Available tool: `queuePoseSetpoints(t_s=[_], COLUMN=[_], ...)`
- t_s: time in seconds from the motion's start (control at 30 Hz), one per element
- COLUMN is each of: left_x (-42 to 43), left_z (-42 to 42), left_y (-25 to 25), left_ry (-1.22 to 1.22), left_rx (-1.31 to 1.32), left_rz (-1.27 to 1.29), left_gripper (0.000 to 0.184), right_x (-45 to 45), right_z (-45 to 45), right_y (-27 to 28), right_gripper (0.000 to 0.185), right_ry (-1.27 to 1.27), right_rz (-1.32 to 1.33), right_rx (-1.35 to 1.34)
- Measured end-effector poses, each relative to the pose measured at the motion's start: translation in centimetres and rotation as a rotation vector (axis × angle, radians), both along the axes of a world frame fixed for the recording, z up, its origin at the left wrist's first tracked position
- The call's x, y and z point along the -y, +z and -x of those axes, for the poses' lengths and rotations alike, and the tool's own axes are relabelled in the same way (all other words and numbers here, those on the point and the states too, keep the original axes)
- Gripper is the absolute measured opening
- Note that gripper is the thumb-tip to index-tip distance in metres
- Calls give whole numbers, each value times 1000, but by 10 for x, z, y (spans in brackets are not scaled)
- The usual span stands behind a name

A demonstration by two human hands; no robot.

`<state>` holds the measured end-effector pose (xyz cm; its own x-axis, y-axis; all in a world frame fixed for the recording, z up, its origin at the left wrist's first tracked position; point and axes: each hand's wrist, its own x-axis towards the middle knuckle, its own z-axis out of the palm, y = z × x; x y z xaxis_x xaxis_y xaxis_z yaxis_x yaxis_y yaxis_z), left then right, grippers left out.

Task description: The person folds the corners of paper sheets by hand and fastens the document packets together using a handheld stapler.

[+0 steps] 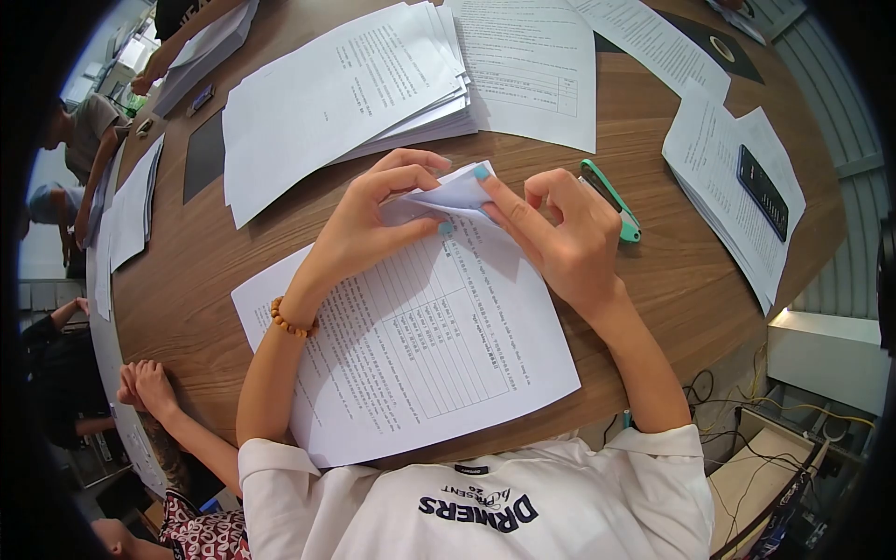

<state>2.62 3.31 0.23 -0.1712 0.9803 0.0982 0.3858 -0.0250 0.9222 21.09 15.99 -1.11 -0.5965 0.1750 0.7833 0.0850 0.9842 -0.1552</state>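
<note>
A printed sheaf of paper [420,345] with a table of lines on it lies in front of me, its far edge bent up. My left hand [378,201] grips that raised edge between thumb and fingers, and a beaded bracelet circles the wrist. My right hand [560,229] pinches the curled corner from the other side, index fingertip and thumb against the sheets. Just beyond the right hand rests a slim green and dark tool [611,201], partly hidden by the hand; its kind is unclear.
A thick stack of printed pages [336,103] stands ahead, beside more loose sheets [532,70]. A dark phone [763,191] lies on papers [700,154] at the right. A tape roll [721,49] is at the far right. Other people's hands [147,387] show along the left side.
</note>
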Motion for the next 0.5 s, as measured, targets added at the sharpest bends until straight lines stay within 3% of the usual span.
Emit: queuePoseSetpoints(t_s=[0.17,0.3,0.5], left_x=[0,-1,0], left_z=[0,-1,-1], left_y=[-1,2,2], left_ry=[1,6,10], left_rx=[-21,-38,0], left_rz=[-10,9,-5], left_gripper=[20,20,19], right_x=[-1,4,0], right_z=[-1,-5,-1], right_y=[1,7,1], right_gripper=[36,33,29], right_ry=[13,79,414], right_rz=[-83,-1,180], right_rx=[-5,33,-72])
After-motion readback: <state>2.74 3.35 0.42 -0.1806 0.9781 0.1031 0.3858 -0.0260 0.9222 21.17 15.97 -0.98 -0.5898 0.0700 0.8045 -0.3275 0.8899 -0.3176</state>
